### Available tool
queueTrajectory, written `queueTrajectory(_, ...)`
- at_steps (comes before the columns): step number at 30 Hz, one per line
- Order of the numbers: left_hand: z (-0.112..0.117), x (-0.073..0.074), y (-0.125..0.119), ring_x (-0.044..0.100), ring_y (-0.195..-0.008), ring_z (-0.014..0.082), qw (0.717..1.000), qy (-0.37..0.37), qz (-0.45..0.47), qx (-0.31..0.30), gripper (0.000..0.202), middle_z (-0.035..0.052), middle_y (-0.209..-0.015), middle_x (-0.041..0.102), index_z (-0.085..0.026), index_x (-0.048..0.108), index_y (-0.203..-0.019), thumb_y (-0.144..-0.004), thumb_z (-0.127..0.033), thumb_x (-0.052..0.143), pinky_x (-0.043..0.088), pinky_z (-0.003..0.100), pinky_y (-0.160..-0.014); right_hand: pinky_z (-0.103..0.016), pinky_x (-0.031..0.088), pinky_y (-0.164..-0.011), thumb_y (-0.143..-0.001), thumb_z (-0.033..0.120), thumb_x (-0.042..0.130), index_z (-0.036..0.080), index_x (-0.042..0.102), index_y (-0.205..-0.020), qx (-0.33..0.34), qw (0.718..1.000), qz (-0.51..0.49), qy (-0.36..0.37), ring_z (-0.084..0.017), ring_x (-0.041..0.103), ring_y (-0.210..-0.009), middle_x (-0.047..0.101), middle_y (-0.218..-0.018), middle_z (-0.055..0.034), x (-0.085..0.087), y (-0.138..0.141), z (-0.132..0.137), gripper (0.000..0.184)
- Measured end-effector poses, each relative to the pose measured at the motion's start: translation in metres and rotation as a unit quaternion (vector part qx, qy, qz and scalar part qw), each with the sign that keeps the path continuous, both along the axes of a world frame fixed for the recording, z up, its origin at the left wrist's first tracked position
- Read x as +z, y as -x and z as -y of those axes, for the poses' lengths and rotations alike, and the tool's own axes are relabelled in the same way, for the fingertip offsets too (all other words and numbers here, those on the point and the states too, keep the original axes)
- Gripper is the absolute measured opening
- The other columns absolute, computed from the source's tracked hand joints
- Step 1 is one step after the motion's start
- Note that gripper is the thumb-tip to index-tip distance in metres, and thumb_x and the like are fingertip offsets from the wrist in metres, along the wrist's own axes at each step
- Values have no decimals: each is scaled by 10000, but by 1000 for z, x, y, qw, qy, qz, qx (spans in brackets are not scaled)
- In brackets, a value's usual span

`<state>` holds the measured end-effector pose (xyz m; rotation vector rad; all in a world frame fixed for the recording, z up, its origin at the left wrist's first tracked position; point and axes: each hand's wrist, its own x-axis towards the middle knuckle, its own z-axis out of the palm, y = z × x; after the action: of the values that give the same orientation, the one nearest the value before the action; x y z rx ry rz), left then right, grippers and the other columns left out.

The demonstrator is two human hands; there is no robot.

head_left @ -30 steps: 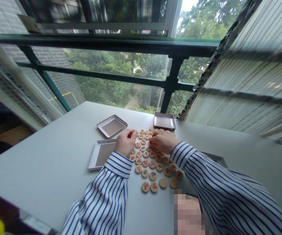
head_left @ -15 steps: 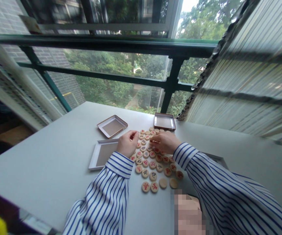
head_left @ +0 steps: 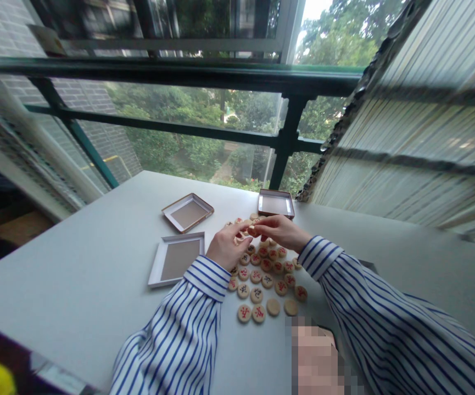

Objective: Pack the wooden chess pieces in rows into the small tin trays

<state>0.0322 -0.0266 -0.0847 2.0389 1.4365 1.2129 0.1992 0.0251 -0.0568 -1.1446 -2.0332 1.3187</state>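
Several round wooden chess pieces (head_left: 262, 280) with red or dark characters lie spread on the white table (head_left: 89, 285). My left hand (head_left: 227, 248) hovers over the far part of the spread, its fingers curled toward my right hand. My right hand (head_left: 280, 231) pinches a wooden chess piece (head_left: 252, 231) at its fingertips, lifted a little above the others. The two hands' fingertips nearly meet. Both arms wear blue-and-white striped sleeves.
A white shallow tray (head_left: 176, 258) lies left of the pieces. A brown-rimmed tray (head_left: 188, 212) sits behind it, and another brown tray (head_left: 277, 203) stands at the far edge by the window railing (head_left: 171, 71). A striped curtain (head_left: 418, 126) hangs on the right.
My left hand has moved right, away from the white tray and over the pieces. My right hand has lifted off the spread with a piece pinched, and the fingertips have come together.
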Motion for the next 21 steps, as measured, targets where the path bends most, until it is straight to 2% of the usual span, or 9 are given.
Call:
queueTrajectory(5, -2, 1, -3, 585, -744, 154, 1000, -13, 8, 13, 260, 38, -884, 652, -213, 602, -981, -729, -276, 587, 477, 294, -724, -155, 365, -437, -767, 367, 540, 114, 628, -823, -20, 1000, -10, 18, -75, 556, -557, 645, -727, -49, 9, 4, 6, 273)
queueTrajectory(9, -2, 1, -4, 588, -774, 157, 1000, -11, 15, 4, 230, 33, -852, 645, -220, 611, -957, -751, -311, 567, 479, 273, -695, -147, 342, -412, -765, 350, 551, 124, 582, -806, -55, 998, -19, 30, -76, 566, -536, 647, -710, -46, 7, 4, 8, 232)
queueTrajectory(15, -4, 1, -3, 581, -763, 157, 1000, -16, -14, -3, 199, 34, -862, 644, -223, 622, -924, -760, -308, 548, 468, 267, -680, -153, 347, -420, -778, 312, 526, 122, 589, -829, -53, 998, -14, 31, -75, 562, -554, 648, -770, -57, 2, -1, 5, 206)
queueTrajectory(18, -5, -1, -3, 576, -735, 157, 999, -10, -31, 5, 204, 39, -862, 639, -215, 628, -906, -758, -328, 544, 466, 279, -690, -151, 337, -414, -792, 310, 502, 114, 590, -851, -64, 997, -7, 35, -73, 552, -572, 645, -799, -65, 5, -6, 5, 222)
queueTrajectory(21, -7, -5, -4, 564, -801, 181, 996, -19, -79, 27, 202, 55, -859, 624, -198, 641, -881, -742, -320, 559, 450, 306, -751, -154, 358, -438, -796, 282, 493, 108, 581, -858, -89, 996, -1, 24, -72, 550, -588, 636, -805, -62, 10, -11, 6, 204)
